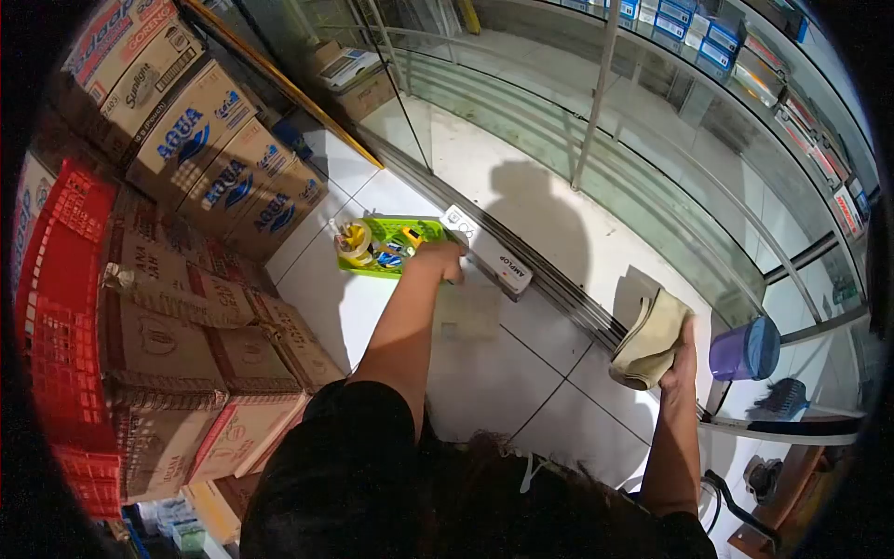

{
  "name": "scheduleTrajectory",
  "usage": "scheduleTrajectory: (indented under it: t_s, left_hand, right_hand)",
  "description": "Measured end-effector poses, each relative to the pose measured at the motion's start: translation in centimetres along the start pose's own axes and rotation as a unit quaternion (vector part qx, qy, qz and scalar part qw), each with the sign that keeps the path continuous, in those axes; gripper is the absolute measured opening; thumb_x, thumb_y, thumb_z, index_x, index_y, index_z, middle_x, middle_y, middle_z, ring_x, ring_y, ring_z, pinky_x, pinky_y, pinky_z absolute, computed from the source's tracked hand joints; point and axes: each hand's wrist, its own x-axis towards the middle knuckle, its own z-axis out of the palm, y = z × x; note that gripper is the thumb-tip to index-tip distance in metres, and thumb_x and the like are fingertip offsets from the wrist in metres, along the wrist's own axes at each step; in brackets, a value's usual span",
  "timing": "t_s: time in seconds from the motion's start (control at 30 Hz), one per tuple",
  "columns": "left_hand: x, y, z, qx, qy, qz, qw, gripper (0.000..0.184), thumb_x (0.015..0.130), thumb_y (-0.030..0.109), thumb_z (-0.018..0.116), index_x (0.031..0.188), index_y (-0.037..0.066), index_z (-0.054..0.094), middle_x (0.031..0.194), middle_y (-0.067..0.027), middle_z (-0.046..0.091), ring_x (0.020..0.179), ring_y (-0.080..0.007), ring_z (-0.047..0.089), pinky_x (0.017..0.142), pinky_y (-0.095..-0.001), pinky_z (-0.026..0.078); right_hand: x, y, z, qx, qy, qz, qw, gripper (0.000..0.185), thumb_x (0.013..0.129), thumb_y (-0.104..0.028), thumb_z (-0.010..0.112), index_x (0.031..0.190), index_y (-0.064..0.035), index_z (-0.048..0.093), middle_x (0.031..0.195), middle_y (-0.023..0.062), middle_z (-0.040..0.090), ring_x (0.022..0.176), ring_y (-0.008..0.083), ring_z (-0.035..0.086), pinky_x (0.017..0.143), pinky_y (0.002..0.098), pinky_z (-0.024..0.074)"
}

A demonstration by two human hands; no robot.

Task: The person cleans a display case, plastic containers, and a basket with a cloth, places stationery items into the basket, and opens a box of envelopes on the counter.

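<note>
My left hand (440, 261) reaches down to the right end of a low green plastic tray (372, 273) on the tiled floor. Its fingers are curled around the tray's rim, partly hidden by the back of the hand. A yellow-rimmed tub (353, 241) and several small blue and yellow items sit in the tray. Close to this hand lies a long white box (494, 253) marked AMPLOP. My right hand (683, 357) grips a folded beige cloth (649, 343), held up over the edge of the display case.
Stacked cartons (177, 373) and a red plastic crate (70, 279) stand at left, with AQUA boxes (223, 182) behind. A glass display case (559, 149) runs along the right. A purple container (736, 352) and a dark brush (782, 399) are near my right hand.
</note>
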Motion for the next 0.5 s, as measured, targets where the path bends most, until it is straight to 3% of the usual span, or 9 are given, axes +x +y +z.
scheduleTrajectory:
  t_s: [0.13,0.23,0.33,0.4,0.5]
  left_hand:
    - [1.3,0.8,1.0,0.043,-0.022,0.022,0.999,0.069,0.057,0.024,0.075,0.119,0.013,0.049,0.107,-0.0140,0.058,0.094,-0.0285,0.057,0.079,-0.0366,0.046]
    - [4.6,-0.6,4.8,-0.044,-0.217,-0.014,0.975,0.079,0.051,0.029,0.079,0.120,0.007,0.048,0.110,-0.0149,0.056,0.100,-0.0298,0.055,0.083,-0.0390,0.044]
    - [2.5,0.5,7.0,0.032,-0.130,0.057,0.989,0.091,0.044,0.037,0.082,0.119,0.002,0.046,0.111,-0.0162,0.056,0.100,-0.0307,0.055,0.085,-0.0394,0.043]
    - [1.5,1.2,7.2,0.174,-0.209,0.028,0.962,0.090,0.043,0.042,0.082,0.116,0.003,0.049,0.108,-0.0158,0.057,0.098,-0.0295,0.055,0.086,-0.0394,0.043]
    - [2.9,-1.0,13.3,0.063,-0.168,0.072,0.981,0.085,0.047,0.054,0.077,0.108,0.000,0.053,0.101,-0.0163,0.060,0.094,-0.0261,0.058,0.085,-0.0385,0.044]
  right_hand:
    - [0.4,0.6,0.2,-0.070,-0.013,0.074,0.995,0.045,0.085,-0.031,0.050,0.118,-0.0021,0.044,0.112,0.0137,0.054,0.102,0.0294,0.052,0.089,0.0423,0.0406]
    - [0.4,1.0,0.5,-0.069,-0.015,0.108,0.992,0.042,0.081,-0.022,0.054,0.115,-0.0002,0.046,0.106,0.0152,0.057,0.097,0.0311,0.055,0.088,0.0424,0.0418]
    - [0.1,1.3,1.3,-0.083,-0.036,0.164,0.982,0.041,0.080,-0.019,0.055,0.115,0.0004,0.046,0.105,0.0156,0.057,0.096,0.0305,0.056,0.087,0.0421,0.0427]
    - [0.1,1.5,1.0,-0.091,-0.042,0.189,0.977,0.041,0.079,-0.017,0.055,0.115,0.0007,0.046,0.105,0.0157,0.057,0.096,0.0302,0.056,0.087,0.0419,0.0432]
    - [1.0,3.5,-1.6,-0.259,-0.084,0.210,0.939,0.043,0.078,-0.020,0.057,0.115,0.0012,0.047,0.106,0.0165,0.056,0.092,0.0296,0.057,0.082,0.0406,0.0462]
